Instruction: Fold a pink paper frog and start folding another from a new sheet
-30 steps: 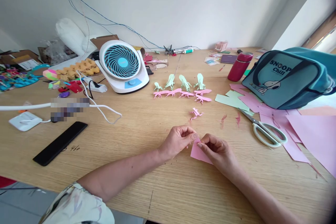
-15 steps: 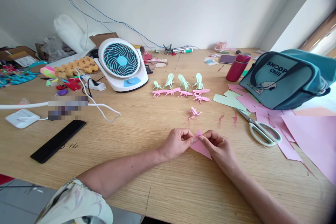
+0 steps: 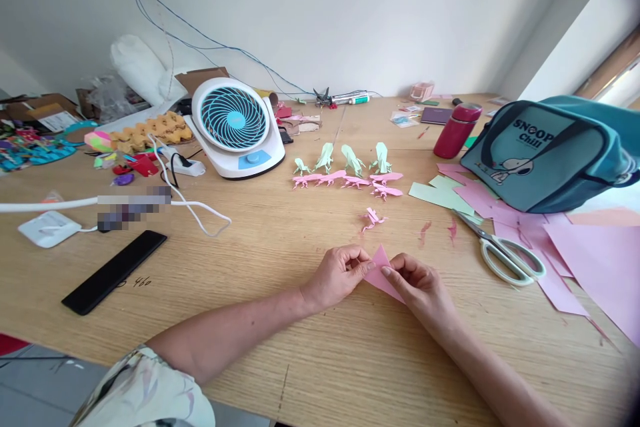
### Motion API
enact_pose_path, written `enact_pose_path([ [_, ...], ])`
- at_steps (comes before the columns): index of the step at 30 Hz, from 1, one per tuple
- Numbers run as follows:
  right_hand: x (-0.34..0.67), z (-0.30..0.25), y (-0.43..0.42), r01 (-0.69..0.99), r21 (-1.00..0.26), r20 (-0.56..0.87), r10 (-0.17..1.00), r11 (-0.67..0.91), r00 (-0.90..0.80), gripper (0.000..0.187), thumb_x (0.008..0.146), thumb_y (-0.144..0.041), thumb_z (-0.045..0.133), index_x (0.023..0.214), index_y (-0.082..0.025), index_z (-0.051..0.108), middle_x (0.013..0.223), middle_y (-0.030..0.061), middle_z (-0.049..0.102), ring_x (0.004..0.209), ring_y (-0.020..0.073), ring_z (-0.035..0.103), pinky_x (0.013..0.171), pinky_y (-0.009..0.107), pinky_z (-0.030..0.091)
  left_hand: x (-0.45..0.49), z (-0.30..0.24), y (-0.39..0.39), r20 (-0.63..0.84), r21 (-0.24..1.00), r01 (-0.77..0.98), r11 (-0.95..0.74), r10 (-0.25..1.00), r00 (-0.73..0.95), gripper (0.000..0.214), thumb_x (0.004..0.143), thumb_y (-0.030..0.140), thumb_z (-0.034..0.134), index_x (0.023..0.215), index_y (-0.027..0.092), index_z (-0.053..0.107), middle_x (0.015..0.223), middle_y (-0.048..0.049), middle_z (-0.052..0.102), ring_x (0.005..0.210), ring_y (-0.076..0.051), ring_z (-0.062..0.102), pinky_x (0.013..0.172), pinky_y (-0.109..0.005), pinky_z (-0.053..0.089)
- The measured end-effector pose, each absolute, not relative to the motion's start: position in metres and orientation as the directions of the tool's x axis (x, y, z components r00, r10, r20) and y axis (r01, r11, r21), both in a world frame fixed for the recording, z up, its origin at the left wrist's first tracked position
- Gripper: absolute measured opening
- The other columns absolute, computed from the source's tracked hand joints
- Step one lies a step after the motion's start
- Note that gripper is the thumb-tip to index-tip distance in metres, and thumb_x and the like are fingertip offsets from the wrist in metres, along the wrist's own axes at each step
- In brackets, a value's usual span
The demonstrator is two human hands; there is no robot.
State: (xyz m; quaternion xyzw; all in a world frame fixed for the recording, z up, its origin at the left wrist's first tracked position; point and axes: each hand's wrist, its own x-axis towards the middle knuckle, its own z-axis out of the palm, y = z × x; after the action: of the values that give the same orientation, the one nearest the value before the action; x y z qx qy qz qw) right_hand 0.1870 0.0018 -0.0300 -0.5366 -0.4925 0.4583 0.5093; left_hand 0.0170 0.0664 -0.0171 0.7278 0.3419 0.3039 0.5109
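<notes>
Between my hands is a small folded piece of pink paper point(image 3: 383, 280), its pointed tip facing away from me. My left hand point(image 3: 336, 275) pinches its left edge between thumb and fingers. On the other edge, my right hand point(image 3: 420, 283) is closed with the thumb pressed on the paper. Just beyond lies a small pink folded paper figure point(image 3: 372, 219) with thin legs. Behind it stand a row of pink paper insects point(image 3: 330, 177) and several light green paper insects point(image 3: 353, 160).
White-handled scissors point(image 3: 507, 257) lie on the right among pink paper sheets point(image 3: 595, 267) and green paper pieces point(image 3: 440, 195). A teal bag point(image 3: 540, 153) and red bottle point(image 3: 457, 130) stand behind. Leftward are a white fan point(image 3: 235, 123), a black flat case point(image 3: 115, 272) and cables.
My fingers have moved apart on the pink paper, so more of its tip and middle shows. The camera view has shifted slightly.
</notes>
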Motion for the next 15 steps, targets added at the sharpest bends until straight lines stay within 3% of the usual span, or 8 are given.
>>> enact_pose_path([
  [10, 0.1861, -0.0323, 0.0015, 0.006, -1.000, -0.030, 0.995, -0.031, 0.096, 0.043, 0.071, -0.058, 0.078, 0.073, -0.018, 0.061, 0.061, -0.0014, 0.054, 0.053, 0.0109, 0.045, 0.047, 0.023, 0.034, 0.0174, -0.0166, 0.0645, 0.137, 0.872, 0.263, -0.413, 0.722, 0.678, 0.033, 0.092, 0.039, 0.056, 0.069, 0.015, 0.057, 0.065, 0.0018, 0.050, 0.061, -0.010, 0.043, 0.056, -0.021, 0.034],
  [15, 0.1875, -0.0342, 0.0018, 0.060, -0.998, 0.001, 0.996, -0.004, 0.093, 0.040, 0.075, -0.057, 0.074, 0.074, -0.019, 0.061, 0.064, -0.0006, 0.056, 0.057, 0.0127, 0.048, 0.051, 0.024, 0.037, 0.0168, -0.0170, 0.0648, 0.156, 0.849, 0.247, -0.467, 0.669, 0.727, 0.027, 0.092, 0.031, 0.056, 0.070, 0.015, 0.056, 0.069, 0.0014, 0.052, 0.064, -0.010, 0.047, 0.060, -0.022, 0.035],
])
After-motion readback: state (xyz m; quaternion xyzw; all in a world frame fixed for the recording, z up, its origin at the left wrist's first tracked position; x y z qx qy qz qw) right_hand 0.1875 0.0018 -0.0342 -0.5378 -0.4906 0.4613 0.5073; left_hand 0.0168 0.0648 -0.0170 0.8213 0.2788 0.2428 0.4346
